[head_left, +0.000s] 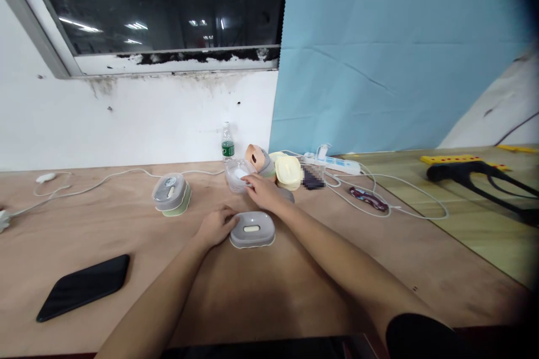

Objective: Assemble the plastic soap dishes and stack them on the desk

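My left hand, half spread, touches the grey oval plastic box on the brown desk, maybe to steady it. My right hand reaches clear plastic tubs; I can't tell if it pinches.

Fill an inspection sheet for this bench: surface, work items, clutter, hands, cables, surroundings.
Surface: brown tabletop, small dark marks at right.
Work items: gray box between the forearms; clear tubs behind it.
Clutter: bottle upright by the wall; yellow boxes at the back; gray-and-green stack and black slab at left.
Hands: left at the gray box's left edge; right with fingertips at the clear tubs, grip unclear.
Cables: white cables loose along the back; power strip at right.
Surroundings: white wall, stained under the dark window; blue sheet at right.
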`<state>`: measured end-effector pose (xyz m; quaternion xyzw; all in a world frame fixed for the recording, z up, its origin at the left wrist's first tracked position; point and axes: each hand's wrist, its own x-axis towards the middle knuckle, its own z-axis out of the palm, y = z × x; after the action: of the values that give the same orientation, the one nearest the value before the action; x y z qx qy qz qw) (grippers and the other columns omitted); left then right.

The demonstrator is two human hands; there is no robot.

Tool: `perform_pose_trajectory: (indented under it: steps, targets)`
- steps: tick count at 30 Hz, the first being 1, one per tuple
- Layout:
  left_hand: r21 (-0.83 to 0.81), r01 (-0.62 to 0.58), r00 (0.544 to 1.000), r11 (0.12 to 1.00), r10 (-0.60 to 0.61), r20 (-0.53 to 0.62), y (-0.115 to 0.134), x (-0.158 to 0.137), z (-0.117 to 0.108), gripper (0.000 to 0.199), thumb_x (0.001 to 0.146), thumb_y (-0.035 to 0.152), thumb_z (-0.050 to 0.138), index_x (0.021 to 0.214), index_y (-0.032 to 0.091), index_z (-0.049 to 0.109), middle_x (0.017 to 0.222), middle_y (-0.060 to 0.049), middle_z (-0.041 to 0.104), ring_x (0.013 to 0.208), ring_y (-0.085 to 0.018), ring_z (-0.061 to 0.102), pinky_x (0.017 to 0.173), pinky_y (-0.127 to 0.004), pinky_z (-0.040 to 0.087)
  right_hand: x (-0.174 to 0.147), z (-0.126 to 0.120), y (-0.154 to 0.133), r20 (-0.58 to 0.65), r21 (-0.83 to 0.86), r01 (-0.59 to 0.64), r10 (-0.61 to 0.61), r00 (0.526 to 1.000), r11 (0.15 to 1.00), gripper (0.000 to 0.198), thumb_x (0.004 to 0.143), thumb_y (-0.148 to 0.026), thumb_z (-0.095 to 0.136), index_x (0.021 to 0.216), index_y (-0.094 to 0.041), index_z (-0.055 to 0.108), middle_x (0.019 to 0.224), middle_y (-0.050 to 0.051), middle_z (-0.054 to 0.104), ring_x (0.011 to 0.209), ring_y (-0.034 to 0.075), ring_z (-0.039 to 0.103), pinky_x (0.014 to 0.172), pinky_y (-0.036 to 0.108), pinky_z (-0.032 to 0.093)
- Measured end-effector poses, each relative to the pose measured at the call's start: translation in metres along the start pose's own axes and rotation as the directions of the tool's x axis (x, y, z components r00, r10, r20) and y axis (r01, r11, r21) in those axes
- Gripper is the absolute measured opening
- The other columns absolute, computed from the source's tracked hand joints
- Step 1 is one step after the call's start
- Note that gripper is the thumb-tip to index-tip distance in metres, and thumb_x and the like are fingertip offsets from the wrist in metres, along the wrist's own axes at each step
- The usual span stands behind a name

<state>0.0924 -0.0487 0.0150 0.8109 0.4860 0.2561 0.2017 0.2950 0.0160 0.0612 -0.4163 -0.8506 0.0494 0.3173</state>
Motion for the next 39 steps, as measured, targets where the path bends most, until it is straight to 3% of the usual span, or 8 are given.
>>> perform_pose_trajectory:
  steps: [5, 10, 13, 16, 18, 20, 28, 39]
  targets:
    - [-0.012, 0.039, 0.997, 0.999, -0.04, -0.059, -0.008, 0.0, -0.001, 0.04, 0.091, 0.049, 0.042, 0.113, 0.023, 0.063, 0.108, -0.006, 0.065, 0.089, -0.019, 0.062, 0.082, -0.03, 0.047, -0.004, -0.001, 0.001, -0.244, 0.117, -0.049, 0.076, 0.967, 0.992, 0.02, 0.084, -0.021, 0.058, 0.103, -0.018, 0.063, 0.104, 0.007, 0.06, 0.073, 0.013, 0.058, 0.073, 0.029, 0.047]
    - [-0.123, 0.027, 0.976, 0.992, -0.053, -0.209, -0.009, -0.002, -0.004, 0.069, 0.086, 0.051, 0.05, 0.142, 0.019, 0.028, 0.108, -0.007, 0.062, 0.06, -0.011, 0.054, 0.066, -0.028, 0.047, -0.05, -0.008, -0.009, -0.41, 0.28, 0.032, 0.089, 0.908, 0.959, 0.02, 0.084, -0.034, 0.061, 0.098, -0.02, 0.062, 0.089, 0.005, 0.059, 0.072, 0.015, 0.055, 0.068, 0.029, 0.048]
    - [-0.118, -0.038, 0.967, 0.992, 0.007, -0.256, -0.004, -0.006, -0.007, 0.076, 0.085, 0.049, 0.053, 0.146, 0.018, 0.019, 0.103, -0.006, 0.062, 0.059, -0.011, 0.051, 0.064, -0.027, 0.045, -0.085, -0.005, -0.013, -0.305, 0.45, 0.026, 0.127, 0.944, 0.893, 0.025, 0.087, -0.038, 0.056, 0.106, -0.021, 0.059, 0.084, 0.003, 0.058, 0.071, 0.015, 0.056, 0.064, 0.028, 0.048]
    - [-0.055, -0.073, 0.968, 0.996, 0.058, -0.243, 0.002, -0.011, -0.009, 0.063, 0.086, 0.049, 0.051, 0.139, 0.018, 0.036, 0.087, -0.002, 0.063, 0.062, -0.013, 0.053, 0.065, -0.027, 0.044, -0.105, 0.002, -0.015, -0.145, 0.581, -0.049, 0.162, 0.976, 0.812, 0.033, 0.09, -0.042, 0.05, 0.116, -0.022, 0.055, 0.083, 0.003, 0.056, 0.069, 0.014, 0.056, 0.06, 0.026, 0.047]
    - [-0.044, -0.07, 0.969, 0.997, 0.058, -0.239, 0.006, -0.012, -0.009, 0.058, 0.086, 0.049, 0.051, 0.134, 0.017, 0.043, 0.077, 0.0, 0.061, 0.062, -0.014, 0.054, 0.063, -0.026, 0.042, -0.106, 0.006, -0.014, -0.102, 0.625, -0.108, 0.218, 0.971, 0.773, 0.039, 0.091, -0.045, 0.048, 0.122, -0.021, 0.051, 0.081, 0.002, 0.055, 0.064, 0.013, 0.054, 0.057, 0.025, 0.045]
    - [-0.052, -0.048, 0.968, 0.997, 0.034, -0.25, 0.008, -0.012, -0.008, 0.063, 0.085, 0.05, 0.053, 0.137, 0.017, 0.04, 0.07, 0.002, 0.06, 0.06, -0.014, 0.055, 0.06, -0.025, 0.041, -0.102, 0.007, -0.012, -0.104, 0.639, -0.149, 0.277, 0.955, 0.754, 0.043, 0.091, -0.046, 0.047, 0.125, -0.021, 0.047, 0.078, 0.001, 0.054, 0.062, 0.012, 0.053, 0.057, 0.025, 0.045]
    - [-0.029, -0.024, 0.985, 0.999, 0.019, -0.172, 0.011, -0.008, -0.011, 0.057, 0.084, 0.052, 0.052, 0.128, 0.017, 0.052, 0.062, 0.002, 0.057, 0.059, -0.014, 0.056, 0.058, -0.024, 0.039, -0.092, 0.009, -0.001, -0.079, 0.461, -0.285, 0.359, 0.93, 0.84, 0.038, 0.091, -0.048, 0.045, 0.113, -0.019, 0.058, 0.056, -0.003, 0.048, 0.053, 0.013, 0.047, 0.053, 0.025, 0.038]
    - [-0.009, 0.045, 0.995, 0.999, -0.046, -0.092, 0.008, -0.005, -0.008, 0.054, 0.085, 0.057, 0.048, 0.119, 0.016, 0.058, 0.063, 0.0, 0.059, 0.058, -0.015, 0.055, 0.057, -0.026, 0.039, -0.09, 0.016, 0.013, 0.051, 0.38, -0.348, 0.356, 0.933, 0.857, 0.035, 0.09, -0.048, 0.046, 0.104, -0.021, 0.062, 0.075, 0.002, 0.065, 0.062, 0.015, 0.056, 0.057, 0.026, 0.04]
